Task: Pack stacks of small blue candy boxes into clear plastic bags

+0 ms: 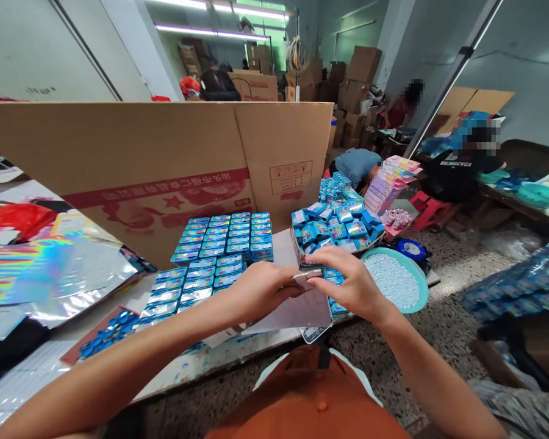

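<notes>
My left hand (pixel 261 290) and my right hand (pixel 348 281) meet above the table edge, both with fingers curled round a small silvery packet (pixel 307 274) held between them. Just behind the hands stands a box heaped with loose blue packets (pixel 336 228). To the left, several neat rows of stacked blue packets (pixel 213 256) cover the table (pixel 283 244). A pale sheet (pixel 297 314) lies under my hands.
A big cardboard sheet (pixel 132 152) stands as a wall behind the table. A teal bowl of small white pieces (pixel 393 280) sits at the right edge. Shiny holographic sheets (pixel 41 268) lie at left. Other people sit at the back right among cartons.
</notes>
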Tool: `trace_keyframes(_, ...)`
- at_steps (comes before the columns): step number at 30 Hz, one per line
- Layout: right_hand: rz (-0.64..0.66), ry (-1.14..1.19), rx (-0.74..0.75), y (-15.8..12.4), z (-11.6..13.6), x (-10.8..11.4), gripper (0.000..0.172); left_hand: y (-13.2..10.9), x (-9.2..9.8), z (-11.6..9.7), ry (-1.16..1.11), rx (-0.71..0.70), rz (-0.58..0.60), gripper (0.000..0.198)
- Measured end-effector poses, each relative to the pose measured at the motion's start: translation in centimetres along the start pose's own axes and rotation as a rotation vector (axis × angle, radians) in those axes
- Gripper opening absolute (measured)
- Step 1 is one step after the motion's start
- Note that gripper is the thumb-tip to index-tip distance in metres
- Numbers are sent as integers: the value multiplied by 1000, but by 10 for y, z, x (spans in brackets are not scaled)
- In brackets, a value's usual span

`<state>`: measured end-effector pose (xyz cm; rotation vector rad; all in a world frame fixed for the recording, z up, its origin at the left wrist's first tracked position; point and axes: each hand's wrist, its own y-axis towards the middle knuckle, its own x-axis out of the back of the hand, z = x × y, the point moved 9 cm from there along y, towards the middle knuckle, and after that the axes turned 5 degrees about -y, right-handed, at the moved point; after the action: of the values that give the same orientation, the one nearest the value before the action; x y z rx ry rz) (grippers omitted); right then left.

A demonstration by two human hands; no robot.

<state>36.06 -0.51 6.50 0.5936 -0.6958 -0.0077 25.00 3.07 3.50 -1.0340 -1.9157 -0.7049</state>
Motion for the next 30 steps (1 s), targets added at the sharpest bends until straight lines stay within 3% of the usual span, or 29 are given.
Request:
trace_keyframes(2,87,54,-29,1,-2,-9,11,-1,2,-1,28,4,-14,16)
trace_keyframes(8,4,247,-341,-6,-40,-10,14,-8,25,6,-45,89,-94,19)
trace_keyframes(11,-22,311,-384,-7,-47,-10,21,-10,32,6,-30,66,-81,22)
trace_keyframes(13,-69,213,-269,-1,-37,-2,24,-9,36,5,12,49,-79,24)
trace_keyframes(16,-117,-98,38,7,-6,10,20,-8,40,4,88,55,-82,30)
trace_keyframes(21,-84,-571,385,3,24,2,29,-6,41,6,57,105,-43,38)
trace_keyframes(25,-82,-696,470,-4,23,-8,33,-5,41,12,-40,119,-30,40)
trace_keyframes(30,-89,-628,439,-4,17,-12,28,-1,37,24,-137,139,3,43)
